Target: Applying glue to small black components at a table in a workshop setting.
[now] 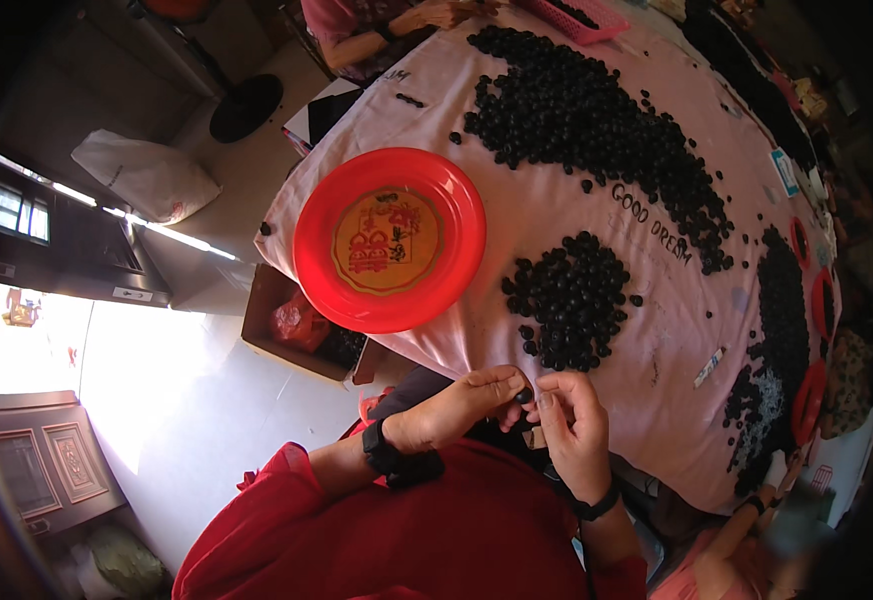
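Observation:
Just over the near table edge, my left hand point(477, 402) pinches a small round black piece point(525, 396) between thumb and fingers. Close to its right, my right hand point(575, 425) has thumb and forefinger drawn together beside that piece; whatever lies between them is too small to make out. In front of both hands, a pile of similar black round pieces point(572, 300) rests on the pink cloth point(437, 340). A red round plate point(462, 240) with a yellowish, red-marked centre sits at the left of the table, with one dark bit on it.
A much larger heap of black pieces point(587, 110) spreads behind, and another point(782, 310) lies at the right. A white tube point(710, 368) is on the cloth. Co-workers' arms point(362, 45) show at the far side and lower right. An open box point(267, 315) stands below the plate.

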`<state>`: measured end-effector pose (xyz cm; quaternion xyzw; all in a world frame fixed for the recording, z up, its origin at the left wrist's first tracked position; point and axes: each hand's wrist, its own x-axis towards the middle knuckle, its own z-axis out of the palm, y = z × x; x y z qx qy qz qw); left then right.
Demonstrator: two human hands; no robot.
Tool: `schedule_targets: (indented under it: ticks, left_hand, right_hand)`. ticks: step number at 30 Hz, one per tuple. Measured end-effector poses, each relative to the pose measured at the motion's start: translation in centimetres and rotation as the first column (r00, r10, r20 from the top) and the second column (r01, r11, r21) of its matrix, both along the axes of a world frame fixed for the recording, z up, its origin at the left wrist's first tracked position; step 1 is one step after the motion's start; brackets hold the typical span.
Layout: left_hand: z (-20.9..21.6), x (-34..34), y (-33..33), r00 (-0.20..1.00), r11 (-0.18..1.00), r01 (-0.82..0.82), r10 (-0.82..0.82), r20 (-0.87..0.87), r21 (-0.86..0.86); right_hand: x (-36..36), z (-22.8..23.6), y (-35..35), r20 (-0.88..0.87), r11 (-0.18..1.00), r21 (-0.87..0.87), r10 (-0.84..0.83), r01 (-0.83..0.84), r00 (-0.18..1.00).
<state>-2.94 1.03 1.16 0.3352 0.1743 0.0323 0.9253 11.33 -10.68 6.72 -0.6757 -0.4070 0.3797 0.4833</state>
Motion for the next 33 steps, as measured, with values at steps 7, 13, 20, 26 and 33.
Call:
schedule_targets:
  ticks: [7, 13, 20, 26, 33]
  left_hand:
    - [1.0, 0.0, 0.0, 1.0, 0.999, 0.009, -0.009, -0.016, -0.037]
    - [1.1, 0.1, 0.0, 1.0, 0.999, -0.022, 0.023, 0.021, -0.034]
    - [1.2, 0.1, -0.5, 0.998, 0.997, -0.064, 0.065, 0.009, -0.053]
    - [0.9, 0.0, -0.2, 0.996, 0.998, -0.023, 0.028, 0.085, -0.067]
    - [0.9, 0.1, -0.9, 0.993, 0.996, -0.075, 0.079, 0.091, -0.039]
  right_hand:
    - [-0.1, 0.6, 0.3, 0.297, 0.998, 0.057, 0.02, -0.039, 0.955]
    - [0.0, 0.8, 0.2, 0.279, 0.998, 0.059, 0.01, -0.028, 0.96]
    - [-0.3, 1.3, 0.0, 0.24, 0.998, 0.046, 0.028, -0.04, 0.97]
    - [-0.5, 2.1, -0.2, 0.183, 1.0, 0.017, 0.019, -0.022, 0.983]
    - [-0.4, 1.6, -0.3, 0.228, 0.997, 0.058, 0.044, -0.058, 0.973]
